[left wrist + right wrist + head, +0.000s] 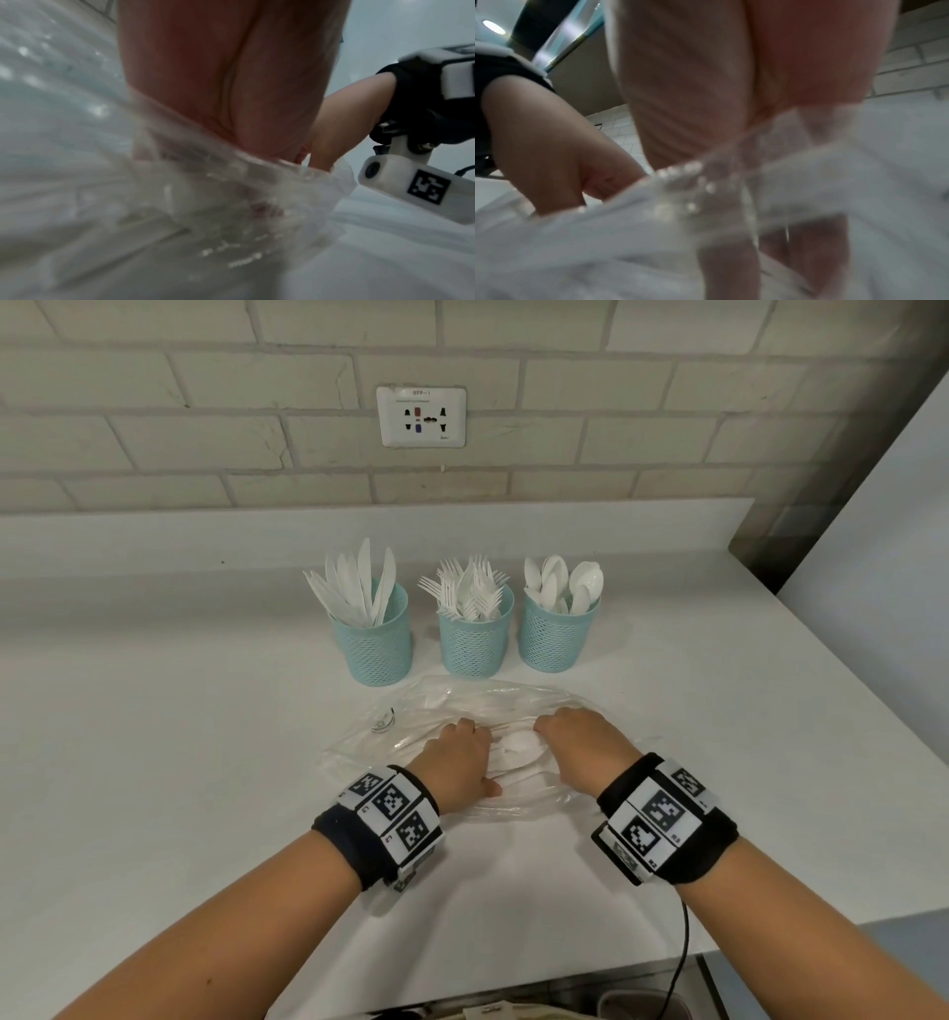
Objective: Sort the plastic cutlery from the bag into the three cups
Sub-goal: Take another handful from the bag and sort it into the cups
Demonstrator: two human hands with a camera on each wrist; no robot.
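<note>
While both my hands grip the bag (462,711) before the cups (475,636), its last spoon (516,742) lies between left hand (457,757) and right hand (583,744); equally near.

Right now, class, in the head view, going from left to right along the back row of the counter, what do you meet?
Teal mesh cup of white plastic knives → teal mesh cup of white plastic forks → teal mesh cup of white plastic spoons.
</note>
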